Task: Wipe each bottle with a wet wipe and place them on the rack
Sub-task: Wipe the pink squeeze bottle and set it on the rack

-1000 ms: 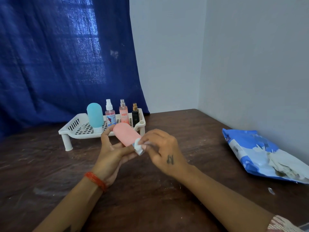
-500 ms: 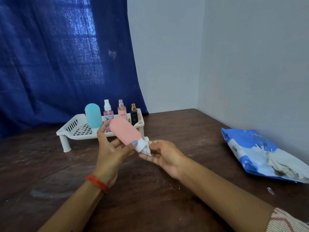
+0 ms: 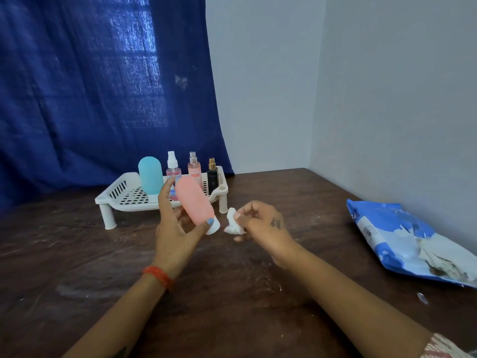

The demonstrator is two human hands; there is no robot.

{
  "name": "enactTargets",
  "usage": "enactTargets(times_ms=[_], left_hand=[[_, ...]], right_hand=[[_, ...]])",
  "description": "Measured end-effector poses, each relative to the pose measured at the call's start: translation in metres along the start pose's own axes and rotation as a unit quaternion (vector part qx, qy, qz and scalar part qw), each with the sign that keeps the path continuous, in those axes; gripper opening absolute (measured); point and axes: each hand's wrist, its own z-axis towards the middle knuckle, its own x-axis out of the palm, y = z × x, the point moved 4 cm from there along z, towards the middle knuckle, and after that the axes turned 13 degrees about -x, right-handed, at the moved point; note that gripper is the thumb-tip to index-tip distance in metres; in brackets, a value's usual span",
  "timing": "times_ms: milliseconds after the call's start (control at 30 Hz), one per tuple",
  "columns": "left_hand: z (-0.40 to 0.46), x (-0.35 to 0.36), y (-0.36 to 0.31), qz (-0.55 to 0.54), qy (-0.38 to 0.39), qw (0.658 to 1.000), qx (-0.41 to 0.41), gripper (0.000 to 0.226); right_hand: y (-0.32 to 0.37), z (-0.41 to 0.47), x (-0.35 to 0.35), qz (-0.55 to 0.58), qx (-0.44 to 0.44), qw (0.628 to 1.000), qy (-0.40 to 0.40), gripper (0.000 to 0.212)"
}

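The right hand (image 3: 260, 223), pinching the balled wet wipe (image 3: 233, 224), has drawn clear of the pink bottle (image 3: 195, 201) gripped by the left hand (image 3: 175, 223), suggesting wiping is finished and the rack (image 3: 124, 196) is next.

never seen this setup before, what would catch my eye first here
The left hand holds a pink bottle tilted at centre, while the right hand pinches a crumpled wet wipe beside its white cap. Behind them, four bottles stand on a white rack before a blue curtain.
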Motion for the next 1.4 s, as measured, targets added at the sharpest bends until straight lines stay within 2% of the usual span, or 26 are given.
enactTargets(times_ms=[67, 100, 167, 267, 467, 567, 667, 767, 967, 1067, 1267, 1400], left_hand=[[0.0, -0.001, -0.002, 0.016, -0.01, 1.0, -0.005, 0.104], [0.0, -0.002, -0.003, 0.023, -0.014, 1.0, -0.008, 0.104], [0.0, -0.003, -0.003, 0.043, -0.023, 0.999, -0.015, 0.103], [0.003, -0.004, 0.001, 0.075, -0.043, 0.996, -0.022, 0.102], [0.011, -0.003, 0.008, 0.126, -0.055, 0.99, -0.022, 0.102], [0.012, -0.006, 0.008, 0.14, -0.071, 0.988, -0.009, 0.102], [0.01, -0.009, 0.008, 0.158, -0.09, 0.983, 0.007, 0.1], [0.01, -0.011, 0.009, 0.181, -0.101, 0.978, 0.028, 0.098], [0.012, -0.013, 0.017, 0.213, -0.116, 0.97, 0.032, 0.098], [0.015, -0.015, 0.024, 0.199, -0.111, 0.974, -0.004, 0.099], [0.023, -0.016, 0.024, 0.173, -0.095, 0.977, -0.075, 0.1], [0.032, -0.024, 0.004, 0.176, -0.076, 0.975, -0.108, 0.1]], right_hand=[[0.002, 0.003, -0.003, -0.197, -0.114, 0.974, 0.004, 0.005], [0.0, 0.003, -0.003, -0.259, -0.147, 0.954, 0.016, 0.005], [-0.003, 0.003, -0.001, -0.326, -0.177, 0.927, 0.045, 0.008], [-0.007, 0.003, 0.001, -0.368, -0.189, 0.908, 0.075, 0.014], [-0.003, 0.005, 0.001, -0.361, -0.202, 0.907, 0.074, 0.025], [0.019, 0.011, 0.002, -0.263, -0.212, 0.941, 0.03, 0.031], [0.049, 0.022, 0.009, -0.143, -0.148, 0.978, 0.046, 0.038], [0.075, 0.037, 0.024, -0.106, -0.087, 0.985, 0.105, 0.036], [0.084, 0.065, 0.053, -0.159, -0.05, 0.963, 0.211, 0.016], [0.089, 0.076, 0.058, -0.205, -0.052, 0.944, 0.252, 0.025], [0.1, 0.098, 0.061, -0.223, -0.054, 0.911, 0.343, 0.027], [0.121, 0.111, 0.066, -0.258, -0.107, 0.877, 0.392, 0.03]])
